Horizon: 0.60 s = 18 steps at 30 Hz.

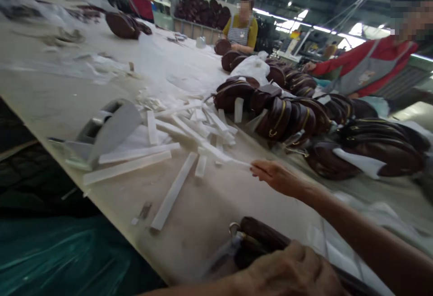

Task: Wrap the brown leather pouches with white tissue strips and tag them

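At the bottom, my left hand (pixel 294 271) lies over a dark brown leather bag (pixel 264 235) with its fingers curled round it. A metal ring and a clear plastic wrapping show at the bag's near end. My right hand (pixel 274 176) reaches across the table, fingertips pinched at the end of a long white strip (pixel 219 154). This strip runs back into a loose heap of white strips (pixel 203 124), which look like foam or padding. Several more strips lie scattered to the left of the heap. Motion blurs both hands a little.
Many brown zipped bags (pixel 297 115) stand in rows at the right. A grey tape dispenser (pixel 111 129) sits by the table's left edge. Green plastic (pixel 61 255) hangs below that edge. Co-workers (pixel 240 30) stand across the table (pixel 209 205) and at the right.
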### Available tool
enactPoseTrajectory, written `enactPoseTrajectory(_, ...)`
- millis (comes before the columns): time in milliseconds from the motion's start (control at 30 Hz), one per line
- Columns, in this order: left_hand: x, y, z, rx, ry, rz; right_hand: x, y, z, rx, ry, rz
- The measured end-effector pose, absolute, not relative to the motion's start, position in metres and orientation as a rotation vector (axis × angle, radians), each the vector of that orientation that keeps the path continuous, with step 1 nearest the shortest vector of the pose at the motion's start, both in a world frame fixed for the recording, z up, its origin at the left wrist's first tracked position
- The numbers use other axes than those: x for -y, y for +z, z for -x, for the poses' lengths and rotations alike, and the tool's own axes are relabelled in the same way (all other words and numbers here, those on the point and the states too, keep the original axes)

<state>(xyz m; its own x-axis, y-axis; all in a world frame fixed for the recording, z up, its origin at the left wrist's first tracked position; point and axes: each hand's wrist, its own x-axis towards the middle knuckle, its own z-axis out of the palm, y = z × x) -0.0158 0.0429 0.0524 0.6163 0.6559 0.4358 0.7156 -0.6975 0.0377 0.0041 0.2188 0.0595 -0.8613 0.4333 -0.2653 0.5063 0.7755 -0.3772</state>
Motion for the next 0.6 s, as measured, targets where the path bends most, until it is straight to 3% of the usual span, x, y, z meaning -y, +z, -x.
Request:
enactPoseTrajectory(100,-0.038,0.053,0.018,1.054,-0.824,2.499,-0.201,0.085,-0.099,-2.723,-1.189,-1.023)
enactPoseTrajectory(167,-0.033,0.056,0.02,1.016,-0.855,2.394,-0.177,0.097,-0.153,-2.744,-1.334,-1.264)
enactPoseTrajectory(300,-0.021,0.057,0.019,1.041,-0.819,2.268,-0.129,0.109,-0.213,-2.993,-1.102,-1.417)
enactPoseTrajectory(467,-0.017,0.055,0.013,1.033,-1.016,2.177,-0.103,0.107,-0.225,-3.26,-0.864,-1.124)
enactPoseTrajectory(600,-0.02,0.057,0.011,1.143,-0.811,2.269,-0.097,0.09,-0.231,-3.498,-0.497,-1.051)
